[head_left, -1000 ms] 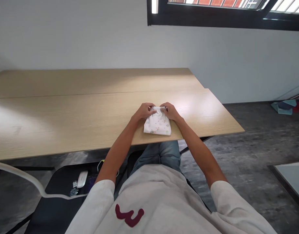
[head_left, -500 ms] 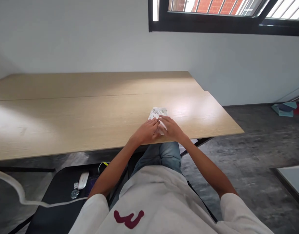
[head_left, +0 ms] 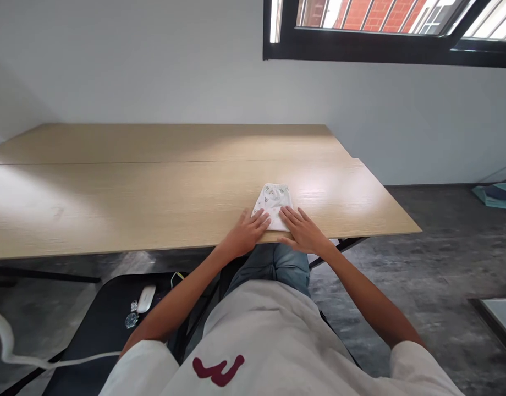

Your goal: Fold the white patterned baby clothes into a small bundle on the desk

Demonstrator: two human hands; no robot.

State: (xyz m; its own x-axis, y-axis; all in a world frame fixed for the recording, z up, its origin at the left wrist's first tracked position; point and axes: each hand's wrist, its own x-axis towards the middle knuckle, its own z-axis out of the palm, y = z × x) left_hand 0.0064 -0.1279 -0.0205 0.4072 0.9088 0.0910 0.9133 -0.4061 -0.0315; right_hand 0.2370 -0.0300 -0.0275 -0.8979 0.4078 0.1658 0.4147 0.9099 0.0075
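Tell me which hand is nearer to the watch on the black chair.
Left. The left hand rests on the left side of the folded cloth, forward and right of the watch; the right hand, on the cloth's right side, is farther.

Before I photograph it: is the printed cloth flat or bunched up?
Flat: the printed cloth lies in a neat trapezoid, left hand and right hand resting on it.

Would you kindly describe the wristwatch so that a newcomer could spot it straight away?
Find the pale wooden table, then the black chair at its near side, toward the left. On that seat, close to a smooth white case, lies the wristwatch, told apart by its round, dark dial and silvery metal band.
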